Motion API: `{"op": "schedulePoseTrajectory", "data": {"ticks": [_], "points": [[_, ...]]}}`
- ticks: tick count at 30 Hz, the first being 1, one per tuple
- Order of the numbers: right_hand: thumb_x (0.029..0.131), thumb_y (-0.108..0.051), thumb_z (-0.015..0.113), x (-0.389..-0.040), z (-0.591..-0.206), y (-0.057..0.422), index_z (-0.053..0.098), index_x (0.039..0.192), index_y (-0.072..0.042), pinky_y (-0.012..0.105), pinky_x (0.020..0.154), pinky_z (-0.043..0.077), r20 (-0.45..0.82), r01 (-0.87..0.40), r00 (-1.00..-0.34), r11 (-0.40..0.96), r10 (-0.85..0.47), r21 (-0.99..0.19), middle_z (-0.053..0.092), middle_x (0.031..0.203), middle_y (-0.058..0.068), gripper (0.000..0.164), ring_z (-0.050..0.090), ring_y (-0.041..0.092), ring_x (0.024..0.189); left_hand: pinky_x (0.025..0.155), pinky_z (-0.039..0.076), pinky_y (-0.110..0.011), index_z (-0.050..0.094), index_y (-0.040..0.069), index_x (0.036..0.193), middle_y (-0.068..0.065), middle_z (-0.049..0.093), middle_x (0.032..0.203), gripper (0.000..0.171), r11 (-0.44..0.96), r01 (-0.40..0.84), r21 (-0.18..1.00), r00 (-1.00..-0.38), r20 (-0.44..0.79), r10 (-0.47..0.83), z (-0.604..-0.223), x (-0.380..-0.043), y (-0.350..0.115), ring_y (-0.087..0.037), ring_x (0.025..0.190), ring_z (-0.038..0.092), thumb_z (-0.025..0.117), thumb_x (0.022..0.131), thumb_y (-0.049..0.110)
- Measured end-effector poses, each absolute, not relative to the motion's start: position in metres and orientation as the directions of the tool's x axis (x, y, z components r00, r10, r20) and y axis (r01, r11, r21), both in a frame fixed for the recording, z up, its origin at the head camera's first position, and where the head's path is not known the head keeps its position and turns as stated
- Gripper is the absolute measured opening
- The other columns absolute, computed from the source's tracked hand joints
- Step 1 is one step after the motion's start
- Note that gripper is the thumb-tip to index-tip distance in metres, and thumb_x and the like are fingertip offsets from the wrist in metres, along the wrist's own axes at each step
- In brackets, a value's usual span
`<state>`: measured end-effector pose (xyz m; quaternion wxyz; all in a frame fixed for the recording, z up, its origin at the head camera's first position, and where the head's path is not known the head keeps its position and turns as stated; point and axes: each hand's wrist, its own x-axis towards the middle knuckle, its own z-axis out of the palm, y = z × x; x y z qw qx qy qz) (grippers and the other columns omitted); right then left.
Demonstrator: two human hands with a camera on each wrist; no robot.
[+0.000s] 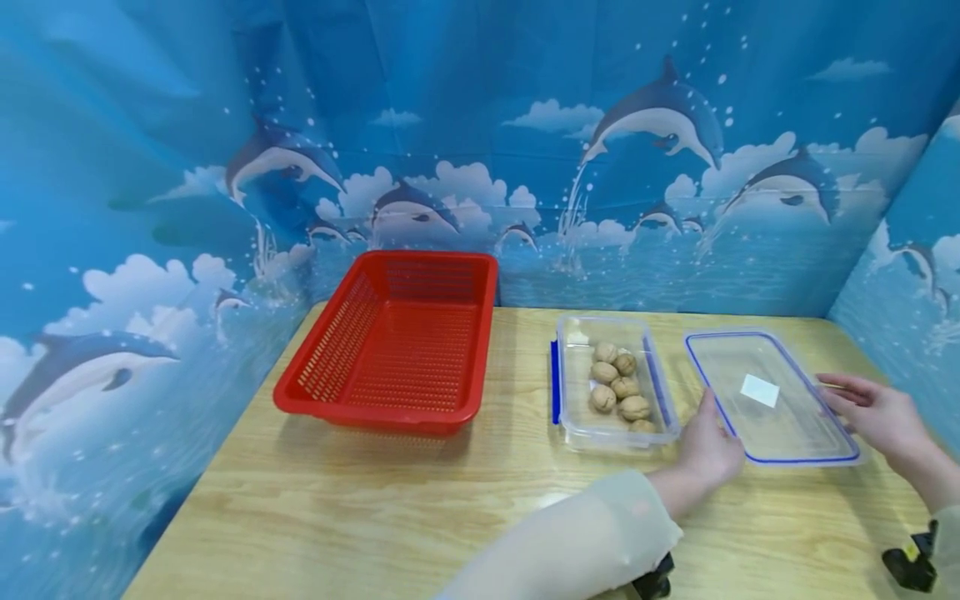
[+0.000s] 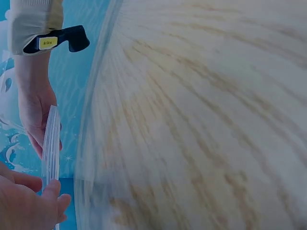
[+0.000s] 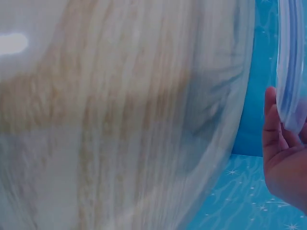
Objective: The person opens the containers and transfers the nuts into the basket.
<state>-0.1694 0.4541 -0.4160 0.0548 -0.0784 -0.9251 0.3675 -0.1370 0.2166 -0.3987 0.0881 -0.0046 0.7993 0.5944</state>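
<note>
A clear plastic lid point(image 1: 795, 425) with a blue seal and a white label is at the right of the head view. My left hand point(image 1: 708, 446) grips its left edge, with thumb and fingers on either side in the left wrist view. On the opposite edge my right hand point(image 1: 873, 417) holds the lid, its fingers point(image 3: 272, 127) bent at the rim in the right wrist view. Seen edge-on in the left wrist view, the lid point(image 2: 51, 143) is off the tabletop. Left of it stands an uncovered clear container point(image 1: 573, 408) holding several walnuts point(image 1: 624, 387).
A red perforated plastic basket point(image 1: 378, 412) stands on the left part of the wooden table point(image 1: 337, 508). Blue dolphin-print sheeting point(image 1: 450, 125) hangs behind and beside the table. A blue latch flap point(image 1: 556, 383) hangs on the container's left side.
</note>
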Motion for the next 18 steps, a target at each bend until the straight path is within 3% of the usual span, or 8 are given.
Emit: {"op": "schedulePoseTrajectory", "data": {"ticks": [3, 8, 11, 13, 15, 16, 17, 18], "points": [[0.091, -0.039, 0.047, -0.171, -0.42, 0.458, 0.04, 0.131, 0.005, 0.031, 0.052, 0.048, 0.008, 0.139, -0.979, 0.702, 0.202, -0.698, 0.042, 0.087, -0.03, 0.059, 0.047, -0.011, 0.068, 0.04, 0.033, -0.023, 0.032, 0.027, 0.138, 0.004, 0.042, 0.058, 0.085, 0.355, -0.12, 0.927, -0.979, -0.169, 0.111, -0.401, -0.137, 0.217, -0.009, 0.046, 0.035, 0.059, 0.067, -0.011], [0.09, -0.037, 0.051, -0.172, -0.423, 0.458, 0.04, 0.128, 0.009, 0.03, 0.052, 0.048, -0.028, 0.161, -0.979, 0.689, 0.2, -0.706, 0.045, 0.088, -0.025, 0.06, 0.045, -0.012, 0.068, 0.048, 0.039, -0.022, 0.038, 0.023, 0.136, 0.004, 0.041, 0.06, 0.083, 0.362, -0.135, 0.922, -0.979, -0.18, 0.092, -0.406, -0.14, 0.217, -0.009, 0.049, 0.037, 0.059, 0.065, -0.013], [0.089, -0.035, 0.053, -0.171, -0.423, 0.456, 0.047, 0.125, 0.003, 0.029, 0.05, 0.046, -0.039, 0.152, -0.983, 0.674, 0.18, -0.723, 0.045, 0.084, -0.028, 0.053, 0.046, -0.007, 0.066, 0.071, 0.046, -0.02, 0.044, 0.018, 0.132, 0.006, 0.058, 0.083, 0.076, 0.373, -0.12, 0.92, -0.985, -0.157, 0.07, -0.412, -0.142, 0.216, -0.006, 0.073, 0.054, 0.06, 0.064, -0.012], [0.088, -0.036, 0.055, -0.171, -0.423, 0.455, 0.055, 0.118, -0.01, 0.029, 0.05, 0.044, -0.047, 0.148, -0.984, 0.654, 0.17, -0.742, 0.046, 0.081, -0.031, 0.039, 0.047, -0.003, 0.066, 0.084, 0.042, -0.02, 0.047, 0.016, 0.129, 0.005, 0.06, 0.103, 0.072, 0.383, -0.11, 0.917, -0.988, -0.142, 0.056, -0.415, -0.144, 0.216, -0.008, 0.094, 0.056, 0.061, 0.065, -0.012], [0.088, -0.035, 0.056, -0.171, -0.422, 0.455, 0.057, 0.108, -0.022, 0.029, 0.05, 0.043, -0.056, 0.149, -0.985, 0.642, 0.163, -0.752, 0.046, 0.079, -0.033, 0.024, 0.047, -0.001, 0.065, 0.091, 0.038, -0.021, 0.05, 0.015, 0.127, 0.003, 0.056, 0.119, 0.069, 0.395, -0.1, 0.913, -0.991, -0.129, 0.046, -0.418, -0.146, 0.215, -0.011, 0.109, 0.05, 0.062, 0.065, -0.011], [0.087, -0.034, 0.056, -0.171, -0.422, 0.454, 0.057, 0.105, -0.025, 0.029, 0.05, 0.043, -0.059, 0.147, -0.986, 0.637, 0.157, -0.757, 0.047, 0.079, -0.032, 0.02, 0.048, 0.0, 0.065, 0.092, 0.037, -0.021, 0.05, 0.015, 0.127, 0.002, 0.055, 0.119, 0.068, 0.397, -0.099, 0.912, -0.991, -0.126, 0.043, -0.419, -0.147, 0.215, -0.011, 0.11, 0.05, 0.061, 0.065, -0.011], [0.088, -0.033, 0.056, -0.171, -0.422, 0.454, 0.057, 0.109, -0.019, 0.03, 0.05, 0.044, -0.06, 0.141, -0.987, 0.636, 0.148, -0.758, 0.048, 0.079, -0.032, 0.026, 0.048, 0.0, 0.065, 0.092, 0.037, -0.022, 0.05, 0.015, 0.127, 0.002, 0.055, 0.12, 0.067, 0.398, -0.096, 0.912, -0.991, -0.124, 0.044, -0.42, -0.147, 0.215, -0.011, 0.11, 0.049, 0.061, 0.066, -0.011], [0.087, -0.033, 0.057, -0.17, -0.422, 0.453, 0.057, 0.105, -0.024, 0.029, 0.05, 0.044, -0.063, 0.145, -0.987, 0.632, 0.151, -0.761, 0.048, 0.079, -0.032, 0.019, 0.049, 0.0, 0.065, 0.092, 0.037, -0.022, 0.051, 0.015, 0.127, 0.002, 0.055, 0.12, 0.066, 0.4, -0.091, 0.912, -0.992, -0.118, 0.043, -0.42, -0.148, 0.215, -0.011, 0.11, 0.049, 0.061, 0.067, -0.011]]}}
